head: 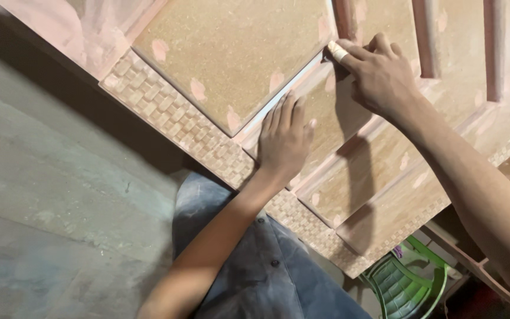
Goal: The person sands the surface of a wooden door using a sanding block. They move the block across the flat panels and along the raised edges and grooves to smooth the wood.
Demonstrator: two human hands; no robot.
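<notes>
A large wooden door panel (231, 53) lies flat before me, brown with pinkish filler patches and raised square panels. My left hand (284, 139) rests flat on it, fingers together, pressing near a groove between two panels. My right hand (376, 74) is closed around a small pale folded piece, apparently sandpaper (337, 52), held at the groove's upper end. A woven-pattern carved border (172, 112) runs along the near edge of the door.
Grey concrete floor (48, 195) lies to the left. A green plastic chair (405, 283) sits under the door at lower right. My dark shirt (267, 266) fills the lower middle. More recessed panels (455, 41) extend to the upper right.
</notes>
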